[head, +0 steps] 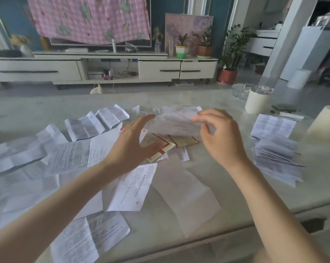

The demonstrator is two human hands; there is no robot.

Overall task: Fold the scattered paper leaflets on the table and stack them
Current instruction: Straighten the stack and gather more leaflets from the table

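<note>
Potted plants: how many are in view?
3: two on the TV cabinet, in a green-and-white pot and a terracotta pot; one on the floor in a red pot. More may be hidden.

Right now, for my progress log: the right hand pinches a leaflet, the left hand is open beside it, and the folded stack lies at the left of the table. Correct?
One slip: the head view shows the folded stack at the right of the table. The right hand does pinch a leaflet, with the left hand open beside it.

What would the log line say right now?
right hand: pinches leaflet | left hand: open, beside it | folded stack: table's right side
</note>
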